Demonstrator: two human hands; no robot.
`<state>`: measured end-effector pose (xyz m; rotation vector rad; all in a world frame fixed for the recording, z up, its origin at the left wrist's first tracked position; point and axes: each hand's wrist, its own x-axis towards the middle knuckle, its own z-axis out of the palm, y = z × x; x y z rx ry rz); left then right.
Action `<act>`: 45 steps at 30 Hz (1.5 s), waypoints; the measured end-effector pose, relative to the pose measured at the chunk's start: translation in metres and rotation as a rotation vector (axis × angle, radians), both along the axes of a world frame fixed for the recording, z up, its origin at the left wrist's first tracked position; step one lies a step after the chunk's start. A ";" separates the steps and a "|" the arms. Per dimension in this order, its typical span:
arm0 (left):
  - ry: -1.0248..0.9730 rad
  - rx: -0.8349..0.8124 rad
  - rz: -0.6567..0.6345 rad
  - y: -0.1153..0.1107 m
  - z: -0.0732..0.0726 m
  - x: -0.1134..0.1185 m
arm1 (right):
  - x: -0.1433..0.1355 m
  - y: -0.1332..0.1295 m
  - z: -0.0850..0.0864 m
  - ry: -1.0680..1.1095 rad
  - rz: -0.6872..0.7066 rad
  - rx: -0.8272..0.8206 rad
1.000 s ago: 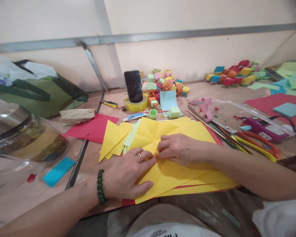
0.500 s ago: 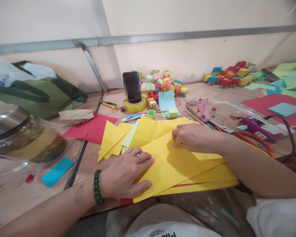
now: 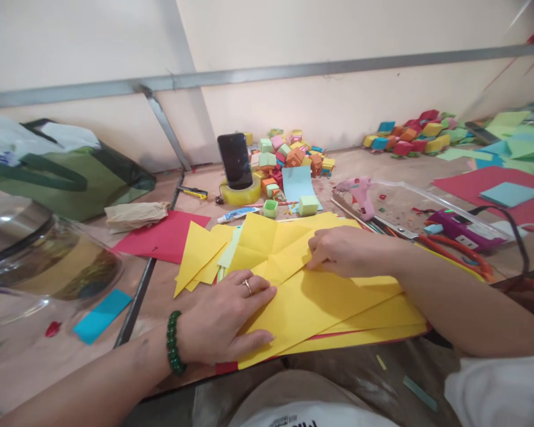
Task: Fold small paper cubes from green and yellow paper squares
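A large sheet of yellow paper (image 3: 293, 311) lies on a stack of yellow and red sheets at the table's front edge. My left hand (image 3: 226, 314), with a ring and a green bead bracelet, rests flat on its left part, fingers apart. My right hand (image 3: 338, 252) presses on the sheet's upper edge, its fingers curled together; the fingertips are partly hidden. Just behind, a creased yellow paper (image 3: 258, 240) shows crossing fold lines. Smaller yellow triangles (image 3: 200, 249) lie left of the stack.
A glass kettle (image 3: 48, 255) and a green bag (image 3: 71, 178) stand left. Behind are a phone (image 3: 235, 161) on a tape roll, a heap of paper cubes (image 3: 293, 157) and a pink glue gun (image 3: 360, 196). A purple power strip (image 3: 467, 230) lies right.
My right hand has shifted slightly left and down along the yellow sheet's upper edge. My left hand stays on the paper. The whole view has shifted slightly.
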<state>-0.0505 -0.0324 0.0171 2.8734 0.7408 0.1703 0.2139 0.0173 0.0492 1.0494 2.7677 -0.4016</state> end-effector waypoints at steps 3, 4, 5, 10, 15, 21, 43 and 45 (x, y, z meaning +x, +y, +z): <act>-0.027 0.046 0.007 0.000 0.000 0.000 | -0.003 -0.002 0.010 -0.001 -0.046 0.045; -0.036 0.065 0.009 0.000 0.000 -0.001 | -0.005 -0.004 0.011 0.002 -0.050 0.091; -0.046 0.083 0.012 0.001 0.000 -0.001 | -0.008 -0.005 0.010 0.005 -0.044 0.142; -0.105 0.178 0.083 0.005 -0.004 -0.005 | -0.018 -0.004 -0.007 -0.053 0.041 0.303; -0.187 0.458 0.219 0.005 -0.010 -0.005 | -0.026 -0.012 -0.021 0.001 0.165 0.443; -0.097 0.549 0.154 0.004 -0.017 -0.003 | -0.043 -0.031 -0.038 0.135 0.258 0.626; 0.073 0.108 0.046 -0.013 -0.002 -0.003 | -0.010 0.026 -0.029 0.524 0.091 -0.341; 0.063 0.110 0.041 -0.013 -0.003 -0.004 | -0.009 0.026 -0.029 0.502 0.092 -0.358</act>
